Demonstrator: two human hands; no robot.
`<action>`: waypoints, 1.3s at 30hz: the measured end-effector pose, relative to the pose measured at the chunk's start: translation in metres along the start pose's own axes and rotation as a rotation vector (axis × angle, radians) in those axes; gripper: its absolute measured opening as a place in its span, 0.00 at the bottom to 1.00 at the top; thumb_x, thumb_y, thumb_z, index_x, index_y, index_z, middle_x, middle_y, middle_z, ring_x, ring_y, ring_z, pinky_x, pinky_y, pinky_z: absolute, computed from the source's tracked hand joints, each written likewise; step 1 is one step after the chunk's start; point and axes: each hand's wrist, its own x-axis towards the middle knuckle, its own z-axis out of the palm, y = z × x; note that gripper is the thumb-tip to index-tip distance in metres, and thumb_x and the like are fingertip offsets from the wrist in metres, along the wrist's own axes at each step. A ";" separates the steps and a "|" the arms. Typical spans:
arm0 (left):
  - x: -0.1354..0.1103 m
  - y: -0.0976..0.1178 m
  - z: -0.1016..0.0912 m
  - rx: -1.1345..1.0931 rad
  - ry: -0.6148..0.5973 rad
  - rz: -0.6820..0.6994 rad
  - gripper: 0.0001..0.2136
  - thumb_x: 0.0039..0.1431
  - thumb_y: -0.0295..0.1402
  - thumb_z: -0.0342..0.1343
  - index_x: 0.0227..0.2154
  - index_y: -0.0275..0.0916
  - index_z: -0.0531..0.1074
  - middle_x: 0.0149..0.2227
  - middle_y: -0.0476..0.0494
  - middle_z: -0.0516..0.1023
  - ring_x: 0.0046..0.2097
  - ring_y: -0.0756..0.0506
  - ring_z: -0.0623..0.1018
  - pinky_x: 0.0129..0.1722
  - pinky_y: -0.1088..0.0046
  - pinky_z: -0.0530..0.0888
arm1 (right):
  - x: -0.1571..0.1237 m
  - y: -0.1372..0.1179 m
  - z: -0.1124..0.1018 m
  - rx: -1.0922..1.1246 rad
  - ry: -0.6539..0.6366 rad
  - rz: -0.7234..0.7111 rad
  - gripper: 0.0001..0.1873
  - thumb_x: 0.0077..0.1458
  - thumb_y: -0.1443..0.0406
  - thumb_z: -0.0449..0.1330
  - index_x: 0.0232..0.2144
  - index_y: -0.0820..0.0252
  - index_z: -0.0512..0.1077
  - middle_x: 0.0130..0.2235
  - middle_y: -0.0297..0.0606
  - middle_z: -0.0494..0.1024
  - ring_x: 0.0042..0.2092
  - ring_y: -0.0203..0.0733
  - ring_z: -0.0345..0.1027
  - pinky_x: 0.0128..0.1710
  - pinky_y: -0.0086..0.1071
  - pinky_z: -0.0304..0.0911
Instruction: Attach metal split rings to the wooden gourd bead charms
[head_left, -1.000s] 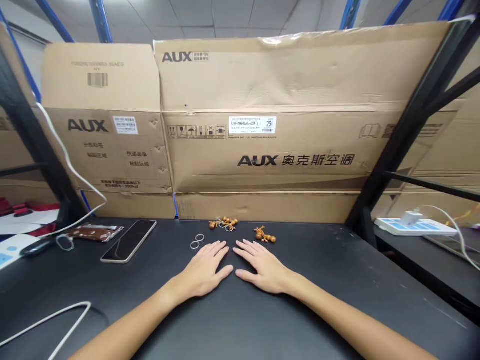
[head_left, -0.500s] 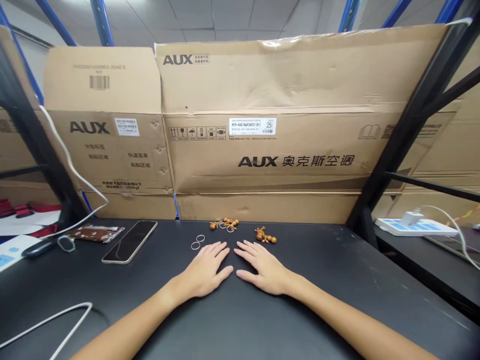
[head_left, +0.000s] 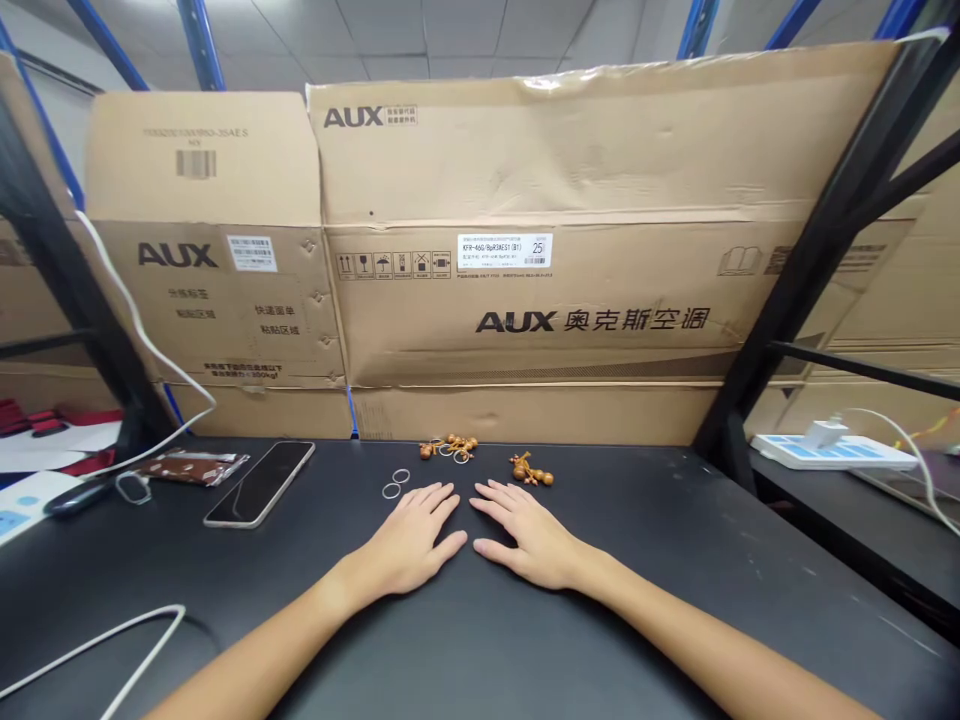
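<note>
Where the hands lie: palms down on a black workbench top, side by side at 6 o'clock, thumbs almost meeting but not touching.
Left hand: open wide with the fingers spread, holding nothing; two thin metal rings lie just past its fingertips, at 11 o'clock from the hand.
Right hand: open wide with the fingers spread, holding nothing; a wooden gourd charm lies just past its fingertips, at 12 o'clock from the hand.
Between the hands: a tangled bunch of wooden gourd beads with small metal loops, at 12 o'clock by the far edge of the bench, touching neither hand.
Left of the hands: a smartphone lies face up and angled at 10 o'clock, near a brown foil packet; a white cable curves across the bench at 8 o'clock.
Off to the side: a white power strip with a plugged-in charger sits on a lower surface at 2 o'clock.
Backdrop: flattened AUX cardboard cartons stand upright along the far edge at 12 o'clock, with a black rack upright at 1 o'clock.
</note>
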 end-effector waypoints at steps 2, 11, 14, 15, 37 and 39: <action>0.000 0.002 -0.001 -0.008 -0.010 -0.013 0.26 0.66 0.48 0.38 0.61 0.39 0.58 0.64 0.38 0.58 0.65 0.39 0.57 0.63 0.54 0.53 | 0.000 0.000 0.000 0.002 0.002 0.001 0.34 0.60 0.45 0.47 0.62 0.55 0.57 0.65 0.42 0.53 0.66 0.52 0.42 0.64 0.50 0.40; -0.002 0.007 0.005 0.015 0.027 -0.113 0.25 0.66 0.48 0.38 0.60 0.41 0.60 0.63 0.38 0.59 0.65 0.35 0.56 0.61 0.45 0.50 | 0.000 -0.001 -0.002 0.005 0.008 -0.001 0.34 0.60 0.46 0.48 0.61 0.56 0.58 0.65 0.43 0.54 0.66 0.52 0.44 0.64 0.50 0.41; -0.003 0.006 0.003 0.003 0.045 -0.052 0.25 0.66 0.47 0.40 0.59 0.38 0.62 0.62 0.37 0.61 0.64 0.36 0.58 0.61 0.52 0.57 | -0.002 -0.001 -0.001 -0.002 0.028 -0.010 0.32 0.60 0.47 0.49 0.61 0.56 0.59 0.64 0.43 0.55 0.65 0.52 0.45 0.64 0.50 0.42; -0.003 0.005 0.003 -0.006 0.056 -0.027 0.25 0.66 0.46 0.40 0.58 0.38 0.62 0.62 0.37 0.62 0.64 0.36 0.59 0.61 0.53 0.58 | -0.002 -0.002 0.000 -0.005 0.040 -0.012 0.32 0.60 0.47 0.49 0.60 0.56 0.60 0.64 0.43 0.56 0.65 0.52 0.46 0.63 0.50 0.44; 0.000 0.003 0.008 -0.063 0.169 -0.079 0.23 0.64 0.44 0.46 0.56 0.35 0.64 0.59 0.34 0.66 0.60 0.38 0.65 0.59 0.58 0.64 | -0.003 0.000 0.003 0.002 0.281 -0.184 0.13 0.62 0.62 0.50 0.41 0.57 0.72 0.42 0.43 0.76 0.47 0.45 0.69 0.50 0.40 0.64; 0.002 0.000 0.012 -0.036 0.185 -0.112 0.22 0.64 0.43 0.47 0.55 0.34 0.65 0.57 0.34 0.68 0.59 0.37 0.66 0.59 0.56 0.63 | -0.002 -0.001 0.002 -0.027 0.337 -0.162 0.13 0.62 0.63 0.50 0.42 0.57 0.72 0.44 0.43 0.76 0.49 0.46 0.67 0.52 0.42 0.62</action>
